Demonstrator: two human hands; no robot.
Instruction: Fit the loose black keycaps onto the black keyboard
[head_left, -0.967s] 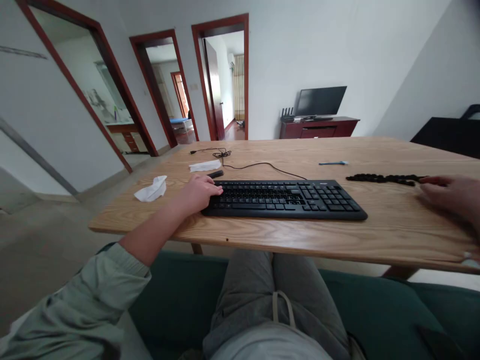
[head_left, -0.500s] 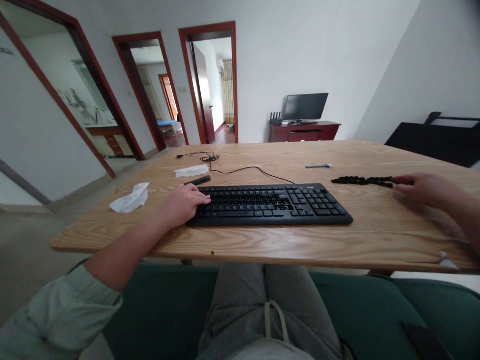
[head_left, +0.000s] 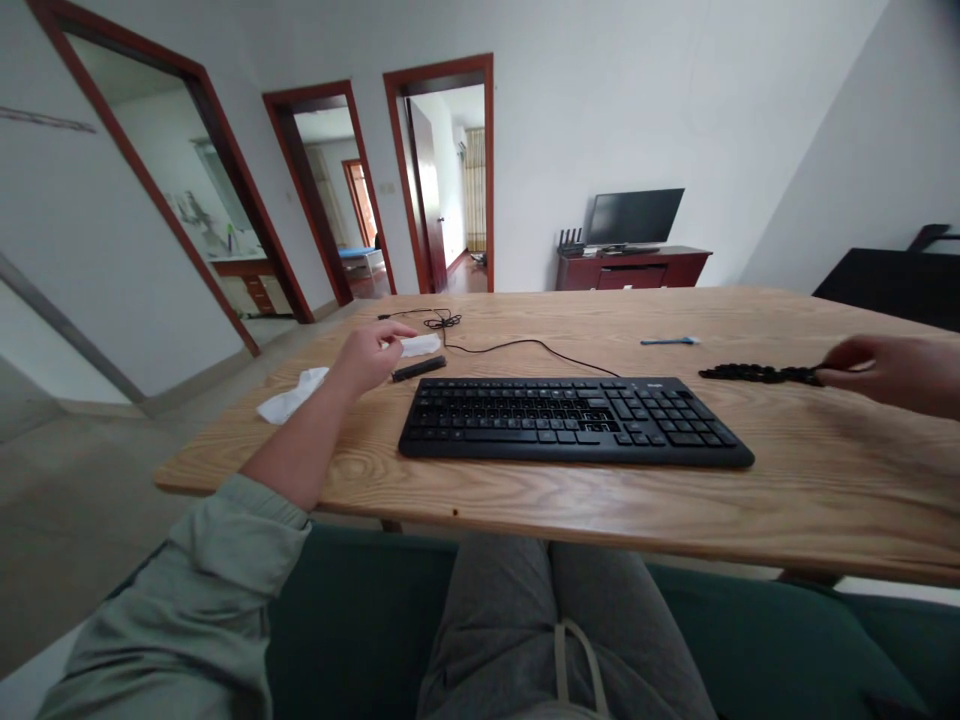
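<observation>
A black keyboard [head_left: 517, 450] lies on the wooden table before me. Its letter area looks uneven, as if keycaps are off there. My left hand [head_left: 369, 358] hovers past the keyboard's left end, thumb and forefinger apart, by a folded white tissue [head_left: 421, 345]. A short black bar [head_left: 418, 369] lies just beside that hand. At the right, my right hand [head_left: 881, 372] has its fingertips pinched at the near end of a row of small black keycaps [head_left: 757, 373]. The piece between those fingers is mostly hidden.
A crumpled white tissue [head_left: 294, 395] lies left, partly behind my forearm. The coiled black cable [head_left: 444, 320] runs across the back to the keyboard. A blue brush-like tool [head_left: 667, 341] lies beyond the keyboard. The table's front edge [head_left: 525, 528] is above my lap.
My left hand has left the keyboard's left end and moved up and away toward the folded tissue. My right hand stays at the keycap row. The view has shifted slightly left.
</observation>
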